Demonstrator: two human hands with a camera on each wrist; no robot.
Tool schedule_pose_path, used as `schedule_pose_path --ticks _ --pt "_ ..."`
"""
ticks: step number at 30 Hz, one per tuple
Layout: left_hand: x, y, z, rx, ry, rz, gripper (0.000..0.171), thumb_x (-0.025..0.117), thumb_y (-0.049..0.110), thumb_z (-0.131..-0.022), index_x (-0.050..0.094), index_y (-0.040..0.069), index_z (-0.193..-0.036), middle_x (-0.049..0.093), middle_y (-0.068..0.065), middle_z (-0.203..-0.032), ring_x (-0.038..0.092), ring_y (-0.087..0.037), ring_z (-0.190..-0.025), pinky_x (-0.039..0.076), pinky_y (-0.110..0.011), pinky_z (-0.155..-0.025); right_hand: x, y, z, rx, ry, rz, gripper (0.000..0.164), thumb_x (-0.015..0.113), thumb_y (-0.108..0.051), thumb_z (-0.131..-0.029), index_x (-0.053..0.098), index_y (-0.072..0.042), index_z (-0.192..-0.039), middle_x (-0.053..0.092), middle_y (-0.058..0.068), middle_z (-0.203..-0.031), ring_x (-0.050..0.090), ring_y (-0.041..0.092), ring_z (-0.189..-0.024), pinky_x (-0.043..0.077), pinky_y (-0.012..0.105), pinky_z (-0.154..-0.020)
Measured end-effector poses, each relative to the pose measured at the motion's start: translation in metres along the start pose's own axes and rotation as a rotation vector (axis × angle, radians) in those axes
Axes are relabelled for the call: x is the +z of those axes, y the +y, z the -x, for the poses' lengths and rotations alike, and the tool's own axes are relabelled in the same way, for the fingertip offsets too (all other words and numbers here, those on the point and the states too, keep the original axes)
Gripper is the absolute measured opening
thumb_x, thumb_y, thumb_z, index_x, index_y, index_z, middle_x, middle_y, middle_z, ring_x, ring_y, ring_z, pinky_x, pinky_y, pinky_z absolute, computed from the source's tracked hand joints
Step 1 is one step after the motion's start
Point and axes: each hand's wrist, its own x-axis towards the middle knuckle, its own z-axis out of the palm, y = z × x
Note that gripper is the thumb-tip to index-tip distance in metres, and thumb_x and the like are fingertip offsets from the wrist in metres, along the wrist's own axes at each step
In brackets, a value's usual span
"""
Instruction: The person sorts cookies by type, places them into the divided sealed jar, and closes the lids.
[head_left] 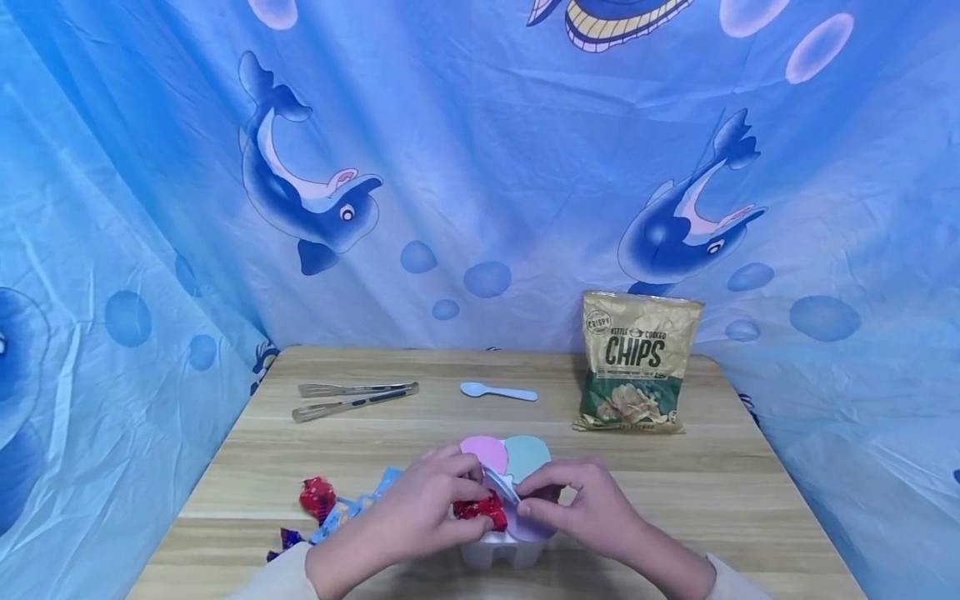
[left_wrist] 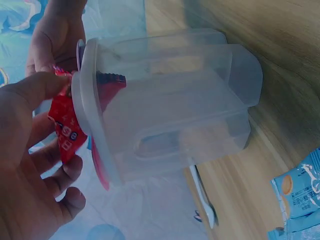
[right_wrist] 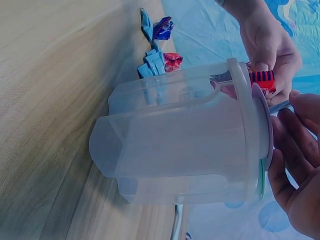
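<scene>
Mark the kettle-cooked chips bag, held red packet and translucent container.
Kettle-cooked chips bag [head_left: 637,364], head view: front panel.
Held red packet [left_wrist: 69,126], left wrist view: printed face.
Translucent container [right_wrist: 185,137], right wrist view: side wall.

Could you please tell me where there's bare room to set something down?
Bare tabletop lies in front of the chips bag, right of the right hand, and between the tongs and loose red-wrapped candy. Crowded: the front left, with that candy and blue packets, and around the translucent container and left hand.

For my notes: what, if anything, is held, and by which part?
The left hand grips the red packet by its protruding part; the right hand pinches the raised flap by its edge.
</scene>
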Motion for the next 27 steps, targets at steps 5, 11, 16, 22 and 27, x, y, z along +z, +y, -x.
schedule_pose_path --ticks 5,11,16,22,27 --pt "-0.002 0.005 0.002 0.066 0.008 -0.095 0.012 0.079 0.038 -0.089 0.082 0.028 -0.094 0.057 0.017 -0.093 0.044 -0.003 -0.085 0.034 -0.018 -0.072 0.001 0.001 0.000 -0.030 0.009 0.012 0.014 0.083 -0.013 -0.087 0.080 -0.017 -0.100 0.077 -0.005 -0.087 0.068 0.004 -0.073 0.058 0.026 -0.063" --pt "-0.001 0.009 0.004 0.105 0.013 -0.176 0.011 0.075 0.039 -0.093 0.081 0.029 -0.093 0.056 0.015 -0.093 0.043 -0.005 -0.085 0.031 -0.018 -0.071 0.003 -0.002 0.000 -0.038 0.020 0.019 0.014 0.083 -0.013 -0.086 0.080 -0.017 -0.099 0.077 -0.005 -0.086 0.068 0.004 -0.072 0.058 0.027 -0.062" --pt "0.005 0.011 0.008 0.100 0.042 -0.187 0.015 0.071 0.041 -0.096 0.081 0.029 -0.097 0.059 0.016 -0.096 0.047 -0.005 -0.091 0.035 -0.020 -0.073 0.003 -0.004 0.002 0.008 0.039 0.026 0.011 0.083 -0.016 -0.087 0.080 -0.019 -0.097 0.077 -0.008 -0.085 0.068 0.004 -0.072 0.058 0.027 -0.064" --pt "0.013 0.008 0.016 0.065 0.211 -0.106 0.016 0.079 0.041 -0.089 0.079 0.027 -0.096 0.071 0.017 -0.098 0.057 -0.005 -0.098 0.046 -0.029 -0.082 0.005 -0.005 0.004 0.031 0.061 0.016 0.012 0.082 -0.015 -0.087 0.080 -0.019 -0.097 0.076 -0.008 -0.085 0.067 0.004 -0.072 0.058 0.027 -0.064" --pt "0.012 0.009 0.019 0.102 0.294 -0.114 0.012 0.083 0.036 -0.085 0.078 0.027 -0.089 0.066 0.015 -0.096 0.055 -0.006 -0.095 0.045 -0.027 -0.080 0.005 -0.005 0.003 0.035 0.072 0.026 0.013 0.082 -0.013 -0.087 0.079 -0.020 -0.097 0.076 -0.008 -0.085 0.068 0.004 -0.072 0.058 0.027 -0.064"
